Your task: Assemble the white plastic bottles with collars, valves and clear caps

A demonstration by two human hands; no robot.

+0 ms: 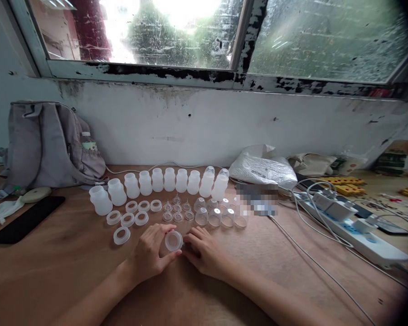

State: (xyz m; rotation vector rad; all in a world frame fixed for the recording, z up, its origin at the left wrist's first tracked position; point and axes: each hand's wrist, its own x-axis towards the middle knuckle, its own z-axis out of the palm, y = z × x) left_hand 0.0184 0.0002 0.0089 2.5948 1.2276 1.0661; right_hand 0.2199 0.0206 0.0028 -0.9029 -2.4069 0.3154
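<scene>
My left hand [153, 251] is closed around a translucent white bottle [173, 241], its round end facing me, low over the table's middle. My right hand [204, 251] is beside its right edge with fingers curled; what they hold, if anything, is hidden. Beyond my hands stands a curved row of frosted bottles [145, 183]; the two at its right end [220, 184] have clear covers. White rings [121, 235] lie at the left, small clear nipples [178, 216] in the middle, and clear dome caps [214, 218] at the right.
A grey backpack [49, 140] and a black flat object [29, 219] are at the left. A silver bag [263, 167], a white power strip [353, 233] with cables and yellow parts [347, 185] lie at the right.
</scene>
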